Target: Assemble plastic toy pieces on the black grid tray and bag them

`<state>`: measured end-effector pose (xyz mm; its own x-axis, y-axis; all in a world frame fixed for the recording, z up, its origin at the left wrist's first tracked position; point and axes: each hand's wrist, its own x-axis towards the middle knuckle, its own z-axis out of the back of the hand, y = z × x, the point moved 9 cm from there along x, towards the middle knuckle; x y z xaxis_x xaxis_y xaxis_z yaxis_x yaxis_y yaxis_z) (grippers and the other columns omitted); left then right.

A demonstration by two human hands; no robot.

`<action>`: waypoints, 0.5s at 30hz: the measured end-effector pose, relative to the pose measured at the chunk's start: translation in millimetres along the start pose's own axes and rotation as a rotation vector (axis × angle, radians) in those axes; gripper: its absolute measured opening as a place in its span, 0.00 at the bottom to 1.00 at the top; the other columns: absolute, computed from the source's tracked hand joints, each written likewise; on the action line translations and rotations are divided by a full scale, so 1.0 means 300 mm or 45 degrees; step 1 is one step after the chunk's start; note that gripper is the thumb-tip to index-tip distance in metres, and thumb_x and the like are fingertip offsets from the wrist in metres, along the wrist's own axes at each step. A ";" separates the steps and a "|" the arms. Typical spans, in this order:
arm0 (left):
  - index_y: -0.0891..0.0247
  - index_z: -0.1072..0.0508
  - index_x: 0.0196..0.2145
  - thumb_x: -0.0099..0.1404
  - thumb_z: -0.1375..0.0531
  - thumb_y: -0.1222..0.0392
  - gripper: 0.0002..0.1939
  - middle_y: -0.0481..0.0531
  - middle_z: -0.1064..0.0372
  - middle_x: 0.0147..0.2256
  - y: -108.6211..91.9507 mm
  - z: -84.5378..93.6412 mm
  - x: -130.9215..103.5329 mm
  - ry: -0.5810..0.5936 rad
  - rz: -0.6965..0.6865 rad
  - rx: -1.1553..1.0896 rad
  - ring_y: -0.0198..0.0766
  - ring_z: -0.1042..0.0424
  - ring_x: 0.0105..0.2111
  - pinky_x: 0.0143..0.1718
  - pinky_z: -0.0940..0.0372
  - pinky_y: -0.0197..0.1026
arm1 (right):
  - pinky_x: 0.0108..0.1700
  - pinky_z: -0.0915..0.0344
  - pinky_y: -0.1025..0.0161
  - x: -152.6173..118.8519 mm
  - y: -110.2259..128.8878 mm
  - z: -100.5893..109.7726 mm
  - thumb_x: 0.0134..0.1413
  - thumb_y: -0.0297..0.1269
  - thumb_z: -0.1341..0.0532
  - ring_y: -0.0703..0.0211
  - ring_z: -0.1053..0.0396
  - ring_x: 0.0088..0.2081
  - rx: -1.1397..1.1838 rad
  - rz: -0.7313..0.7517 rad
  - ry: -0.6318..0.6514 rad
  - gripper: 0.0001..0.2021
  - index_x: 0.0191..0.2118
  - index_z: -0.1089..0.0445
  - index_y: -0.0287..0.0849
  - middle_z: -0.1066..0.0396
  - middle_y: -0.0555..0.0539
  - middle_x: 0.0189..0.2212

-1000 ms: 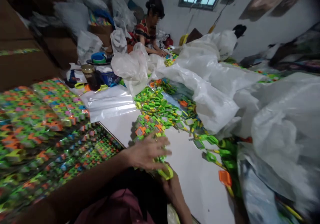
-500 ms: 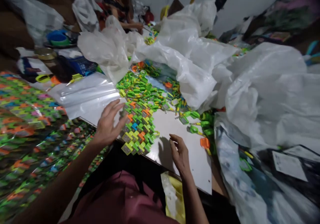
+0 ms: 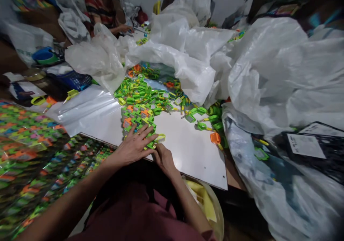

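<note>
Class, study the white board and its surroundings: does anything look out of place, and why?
Perhaps: an orange piece lies askew at the right edge of the white board, away from the neat block of pieces at the left hand. Green pieces straggle near it, unlike the block's tight rows. Nothing looks clearly damaged.

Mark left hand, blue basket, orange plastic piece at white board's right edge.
Left hand (image 3: 133,146): head view, its back.
Blue basket (image 3: 81,80): head view, side wall.
Orange plastic piece (image 3: 215,138): head view, upper face.
</note>
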<state>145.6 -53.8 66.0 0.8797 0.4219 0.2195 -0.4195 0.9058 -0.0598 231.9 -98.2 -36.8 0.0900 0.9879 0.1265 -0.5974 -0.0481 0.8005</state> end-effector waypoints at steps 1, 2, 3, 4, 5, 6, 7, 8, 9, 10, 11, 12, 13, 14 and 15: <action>0.56 0.36 0.60 0.70 0.46 0.48 0.24 0.60 0.41 0.62 0.006 -0.004 0.001 -0.003 -0.004 0.005 0.53 0.44 0.63 0.64 0.58 0.62 | 0.42 0.33 0.59 0.007 -0.004 -0.003 0.62 0.36 0.50 0.54 0.29 0.39 0.030 0.013 -0.048 0.11 0.45 0.33 0.42 0.27 0.42 0.38; 0.57 0.36 0.60 0.70 0.46 0.48 0.24 0.60 0.41 0.62 0.013 -0.010 0.002 -0.003 -0.010 0.008 0.52 0.44 0.63 0.64 0.58 0.62 | 0.40 0.33 0.60 0.015 -0.010 0.000 0.62 0.37 0.49 0.55 0.29 0.37 0.064 0.009 -0.111 0.11 0.44 0.33 0.42 0.27 0.43 0.37; 0.57 0.36 0.60 0.70 0.46 0.47 0.24 0.60 0.41 0.62 0.022 -0.017 0.004 -0.002 -0.015 0.011 0.52 0.44 0.63 0.64 0.57 0.62 | 0.39 0.33 0.61 0.022 -0.019 0.012 0.62 0.39 0.48 0.56 0.30 0.35 0.099 -0.015 -0.189 0.10 0.42 0.33 0.43 0.27 0.45 0.34; 0.57 0.36 0.60 0.70 0.46 0.47 0.24 0.61 0.41 0.62 0.034 -0.023 0.008 0.000 -0.017 0.015 0.53 0.44 0.63 0.64 0.57 0.62 | 0.37 0.34 0.62 0.028 -0.029 0.029 0.62 0.41 0.47 0.57 0.31 0.32 0.136 -0.054 -0.277 0.10 0.39 0.33 0.43 0.28 0.46 0.31; 0.57 0.36 0.60 0.70 0.46 0.47 0.24 0.61 0.41 0.62 0.047 -0.026 0.011 0.001 -0.015 0.022 0.53 0.45 0.63 0.63 0.56 0.63 | 0.36 0.34 0.63 0.030 -0.038 0.049 0.61 0.43 0.46 0.58 0.32 0.31 0.170 -0.093 -0.359 0.10 0.36 0.33 0.43 0.29 0.48 0.29; 0.58 0.36 0.60 0.70 0.46 0.47 0.24 0.62 0.41 0.62 0.059 -0.025 0.015 0.000 -0.012 0.029 0.54 0.44 0.63 0.63 0.55 0.64 | 0.36 0.35 0.63 0.031 -0.044 0.069 0.61 0.45 0.46 0.59 0.33 0.30 0.197 -0.123 -0.421 0.11 0.34 0.34 0.43 0.30 0.48 0.28; 0.58 0.36 0.60 0.70 0.46 0.47 0.25 0.62 0.41 0.62 0.069 -0.021 0.019 -0.003 -0.009 0.039 0.55 0.44 0.63 0.62 0.54 0.64 | 0.36 0.35 0.62 0.030 -0.048 0.090 0.61 0.46 0.45 0.59 0.34 0.30 0.216 -0.143 -0.460 0.12 0.33 0.35 0.43 0.31 0.49 0.28; 0.59 0.36 0.60 0.69 0.46 0.47 0.25 0.62 0.40 0.61 0.073 -0.010 0.022 -0.015 -0.009 0.052 0.55 0.43 0.62 0.62 0.53 0.65 | 0.36 0.35 0.62 0.027 -0.052 0.111 0.61 0.46 0.45 0.59 0.33 0.31 0.232 -0.155 -0.478 0.13 0.33 0.35 0.42 0.31 0.48 0.28; 0.59 0.35 0.59 0.69 0.45 0.48 0.24 0.63 0.39 0.61 0.069 0.006 0.026 -0.042 -0.009 0.068 0.56 0.43 0.62 0.61 0.53 0.65 | 0.37 0.35 0.62 0.022 -0.058 0.132 0.61 0.46 0.45 0.58 0.33 0.32 0.241 -0.167 -0.479 0.13 0.34 0.34 0.42 0.30 0.48 0.30; 0.60 0.34 0.58 0.69 0.45 0.49 0.23 0.63 0.39 0.60 0.054 0.025 0.029 -0.083 -0.009 0.087 0.56 0.42 0.62 0.62 0.52 0.65 | 0.37 0.35 0.62 0.014 -0.067 0.157 0.61 0.46 0.45 0.58 0.32 0.34 0.247 -0.180 -0.485 0.13 0.37 0.33 0.41 0.29 0.46 0.33; 0.61 0.34 0.57 0.69 0.45 0.50 0.22 0.63 0.38 0.60 0.027 0.044 0.033 -0.136 -0.014 0.106 0.55 0.42 0.61 0.62 0.52 0.64 | 0.38 0.34 0.61 0.005 -0.074 0.184 0.61 0.46 0.45 0.57 0.31 0.36 0.246 -0.183 -0.492 0.13 0.40 0.32 0.41 0.28 0.44 0.37; 0.62 0.33 0.57 0.70 0.46 0.53 0.20 0.63 0.37 0.59 -0.013 0.057 0.039 -0.190 -0.029 0.123 0.54 0.41 0.61 0.62 0.50 0.62 | 0.40 0.34 0.60 -0.003 -0.078 0.210 0.61 0.45 0.45 0.56 0.30 0.39 0.240 -0.166 -0.489 0.14 0.44 0.32 0.41 0.28 0.42 0.41; 0.64 0.34 0.57 0.71 0.47 0.57 0.19 0.63 0.36 0.58 -0.061 0.059 0.047 -0.228 -0.046 0.136 0.52 0.39 0.60 0.62 0.47 0.58 | 0.42 0.33 0.60 -0.009 -0.077 0.232 0.60 0.45 0.44 0.55 0.30 0.41 0.230 -0.135 -0.469 0.16 0.47 0.33 0.40 0.29 0.40 0.45; 0.65 0.34 0.57 0.71 0.49 0.61 0.19 0.63 0.34 0.57 -0.110 0.048 0.059 -0.241 -0.047 0.151 0.50 0.37 0.58 0.60 0.43 0.54 | 0.44 0.33 0.59 -0.013 -0.074 0.250 0.60 0.45 0.44 0.55 0.30 0.42 0.218 -0.097 -0.436 0.17 0.50 0.33 0.40 0.30 0.39 0.48; 0.66 0.35 0.58 0.70 0.50 0.66 0.20 0.63 0.33 0.56 -0.152 0.021 0.076 -0.227 -0.017 0.172 0.48 0.34 0.56 0.57 0.39 0.50 | 0.46 0.33 0.58 -0.017 -0.073 0.267 0.60 0.44 0.44 0.55 0.30 0.43 0.211 -0.074 -0.406 0.18 0.51 0.34 0.40 0.30 0.39 0.48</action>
<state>183.5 -85.6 80.0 0.8369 0.3856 0.3885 -0.4450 0.8926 0.0727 308.2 -113.9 -8.0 0.3796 0.8952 0.2334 -0.4494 -0.0421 0.8924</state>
